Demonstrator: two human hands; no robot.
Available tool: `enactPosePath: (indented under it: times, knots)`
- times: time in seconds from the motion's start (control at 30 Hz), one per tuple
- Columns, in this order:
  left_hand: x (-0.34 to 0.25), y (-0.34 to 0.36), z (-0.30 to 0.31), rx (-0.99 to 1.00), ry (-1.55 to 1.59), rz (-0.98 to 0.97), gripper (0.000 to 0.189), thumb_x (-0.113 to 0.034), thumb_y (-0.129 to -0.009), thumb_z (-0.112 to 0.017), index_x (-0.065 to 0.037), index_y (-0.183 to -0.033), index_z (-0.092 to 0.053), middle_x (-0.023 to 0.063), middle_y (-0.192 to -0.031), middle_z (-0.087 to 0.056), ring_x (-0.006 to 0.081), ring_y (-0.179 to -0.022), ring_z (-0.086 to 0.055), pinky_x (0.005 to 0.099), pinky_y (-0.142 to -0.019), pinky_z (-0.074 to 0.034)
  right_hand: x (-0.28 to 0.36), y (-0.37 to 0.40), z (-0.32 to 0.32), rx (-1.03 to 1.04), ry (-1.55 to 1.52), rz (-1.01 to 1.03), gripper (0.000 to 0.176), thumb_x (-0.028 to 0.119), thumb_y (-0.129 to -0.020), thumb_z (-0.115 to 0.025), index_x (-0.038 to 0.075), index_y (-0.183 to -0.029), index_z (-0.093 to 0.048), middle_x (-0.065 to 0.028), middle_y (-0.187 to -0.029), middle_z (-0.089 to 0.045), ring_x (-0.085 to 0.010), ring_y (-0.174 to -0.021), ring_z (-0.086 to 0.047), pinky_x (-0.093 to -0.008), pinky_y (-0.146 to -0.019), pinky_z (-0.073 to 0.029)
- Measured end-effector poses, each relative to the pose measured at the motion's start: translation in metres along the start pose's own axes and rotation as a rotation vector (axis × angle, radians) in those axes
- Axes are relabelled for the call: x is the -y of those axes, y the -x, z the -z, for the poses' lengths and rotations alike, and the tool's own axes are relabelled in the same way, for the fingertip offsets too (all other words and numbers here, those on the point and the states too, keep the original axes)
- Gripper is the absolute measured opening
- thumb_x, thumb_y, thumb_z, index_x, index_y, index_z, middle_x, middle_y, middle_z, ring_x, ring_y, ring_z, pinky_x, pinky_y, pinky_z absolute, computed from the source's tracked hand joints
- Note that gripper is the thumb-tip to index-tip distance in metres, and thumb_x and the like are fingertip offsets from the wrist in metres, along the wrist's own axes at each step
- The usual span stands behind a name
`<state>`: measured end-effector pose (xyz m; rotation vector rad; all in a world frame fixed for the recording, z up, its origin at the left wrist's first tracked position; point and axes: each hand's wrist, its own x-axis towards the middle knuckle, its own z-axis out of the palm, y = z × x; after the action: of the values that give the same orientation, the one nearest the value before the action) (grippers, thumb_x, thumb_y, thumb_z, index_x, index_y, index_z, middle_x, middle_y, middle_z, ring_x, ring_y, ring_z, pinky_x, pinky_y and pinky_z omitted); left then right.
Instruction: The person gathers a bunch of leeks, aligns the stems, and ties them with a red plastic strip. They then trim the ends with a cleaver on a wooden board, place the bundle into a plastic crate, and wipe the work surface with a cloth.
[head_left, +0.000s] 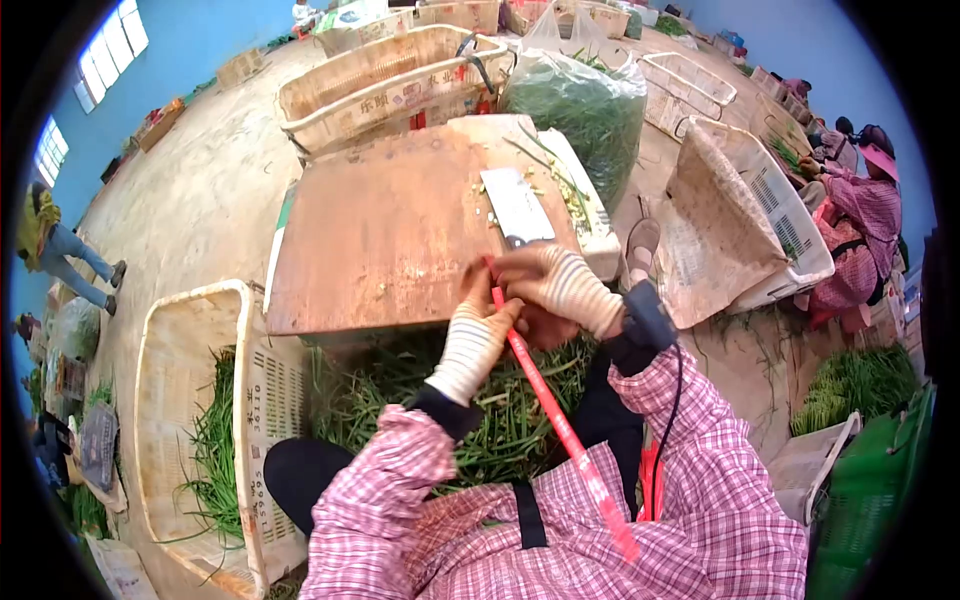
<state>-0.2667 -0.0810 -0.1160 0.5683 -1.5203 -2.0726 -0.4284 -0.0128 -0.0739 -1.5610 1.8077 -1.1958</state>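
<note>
"Just below the middle of the frame, what runs down from the hands?"

"A red strip [560,425]. Its upper part lies by the fingers at the board's [370,230] near edge; the rest slants over the green stalks [490,430] to the checked clothing [560,520] at lower centre."

"Heavy?"

"I'd judge it light, thin and flat, easily bent or twisted, hard to tear by accident. The surface looks smooth, so it might slide under a loose touch. I'd pinch it flat near the upper end, thumb against fingertips, and let the tail hang."

"How are the fingers set?"

"The left hand [475,340] has the strip pinched between thumb and fingers. The right hand [560,285] is curled in close at the top end; whether it grasps the strip, I can't tell."

"What else is unclear?"

"The fingertips overlap and hide the strip's very top, so a fold or loop there can't be ruled out. Its pale markings are unreadable, the lower end blurs against the clothing, and the knife's [515,205] handle is hard to make out beside the right hand."
</note>
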Motion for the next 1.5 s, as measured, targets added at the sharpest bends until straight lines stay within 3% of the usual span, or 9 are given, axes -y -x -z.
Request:
enactPosePath:
  times: [0.07, 0.2, 0.3, 0.6, 0.67, 0.77, 1.0, 1.33, 1.5]
  knots:
    - [0.035, -0.028, 0.003, -0.195, -0.2, -0.31, 0.032, -0.013, -0.095, -0.061, 0.001, -0.124, -0.059, 0.0065, -0.082, -0.066, 0.0135, -0.067, -0.062, 0.0282, -0.057, -0.051, 0.035, 0.0, 0.025, 0.07, -0.507, -0.225, 0.036, 0.013, -0.09, -0.067, -0.003, -0.122, -0.064, -0.012, -0.109, -0.071, -0.014, -0.1, -0.065, -0.0293, -0.086, -0.053]
    - [-0.012, 0.01, -0.004, -0.11, -0.023, 0.047, 0.014, -0.014, -0.098, -0.056, -0.003, -0.092, -0.063, 0.0043, -0.07, -0.062, 0.0109, -0.053, -0.055, 0.0257, -0.05, -0.044, -0.022, -0.047, 0.027, -0.129, 0.38, -0.167, 0.066, 0.039, -0.088, -0.067, -0.009, -0.131, -0.051, -0.0289, -0.102, -0.069, -0.0365, -0.098, -0.07, -0.0419, -0.085, -0.054]
    - [-0.061, 0.053, 0.0, -0.038, 0.017, 0.046, 0.022, -0.022, -0.098, -0.063, -0.001, -0.102, -0.065, 0.0032, -0.072, -0.063, 0.0096, -0.054, -0.056, 0.0237, -0.05, -0.043, 0.007, -0.052, 0.019, 0.179, 0.661, -0.394, 0.08, 0.045, -0.086, -0.063, -0.01, -0.139, -0.039, -0.0324, -0.106, -0.067, -0.0426, -0.097, -0.068, -0.0489, -0.085, -0.053]
    - [-0.122, 0.146, 0.043, -0.19, 0.005, -0.076, 0.042, -0.034, -0.096, -0.067, 0.003, -0.115, -0.063, 0.0143, -0.107, -0.072, 0.0093, -0.065, -0.062, 0.021, -0.052, -0.046, -0.011, -0.044, 0.054, -0.074, 0.455, -0.213, 0.065, 0.027, -0.072, -0.073, -0.009, -0.122, -0.05, -0.0318, -0.089, -0.068, -0.0409, -0.087, -0.069, -0.0444, -0.075, -0.055]
    - [-0.109, 0.152, 0.06, -0.211, -0.072, -0.082, 0.05, -0.037, -0.094, -0.069, 0.007, -0.115, -0.062, 0.0167, -0.106, -0.07, 0.0191, -0.085, -0.071, 0.0217, -0.059, -0.053, -0.014, -0.045, 0.055, -0.235, 0.442, -0.306, 0.054, 0.029, -0.078, -0.068, -0.003, -0.12, -0.054, -0.0305, -0.094, -0.068, -0.044, -0.093, -0.066, -0.0459, -0.082, -0.053]
    - [-0.102, 0.163, 0.075, -0.263, 0.036, 0.038, 0.044, -0.033, -0.093, -0.07, 0.005, -0.114, -0.063, 0.0124, -0.092, -0.072, 0.012, -0.049, -0.059, 0.0224, -0.043, -0.045, -0.051, -0.081, 0.09, -0.092, 0.697, -0.136, 0.06, 0.027, -0.08, -0.067, 0.003, -0.133, -0.052, -0.0289, -0.1, -0.068, -0.0424, -0.094, -0.068, -0.0451, -0.079, -0.054]
    - [-0.115, 0.15, 0.045, -0.252, -0.006, 0.02, 0.036, -0.032, -0.096, -0.067, 0.002, -0.109, -0.065, 0.0063, -0.082, -0.069, 0.0076, -0.049, -0.053, 0.0216, -0.044, -0.041, -0.115, -0.118, 0.114, -0.155, 0.826, -0.06, 0.029, 0.024, -0.09, -0.066, 0.005, -0.112, -0.065, -0.0232, -0.086, -0.068, -0.0348, -0.081, -0.068, -0.046, -0.072, -0.052]
    - [-0.114, 0.162, 0.043, -0.217, 0.015, 0.087, 0.04, -0.031, -0.093, -0.072, 0.003, -0.112, -0.064, 0.0062, -0.077, -0.068, 0.0081, -0.048, -0.056, 0.0202, -0.044, -0.043, 0.009, 0.019, 0.061, 0.39, 0.544, 0.058, 0.032, 0.022, -0.088, -0.065, 0.006, -0.116, -0.063, -0.0231, -0.095, -0.069, -0.0408, -0.091, -0.067, -0.0473, -0.077, -0.053]
    - [-0.122, 0.185, 0.038, -0.193, 0.074, 0.135, 0.035, -0.026, -0.094, -0.071, 0.003, -0.113, -0.063, 0.0077, -0.08, -0.069, 0.0093, -0.052, -0.059, 0.021, -0.045, -0.046, -0.041, -0.051, 0.066, -0.025, 0.664, 0.037, 0.023, 0.018, -0.09, -0.063, 0.01, -0.111, -0.063, -0.0218, -0.09, -0.068, -0.0389, -0.085, -0.068, -0.0449, -0.071, -0.054]
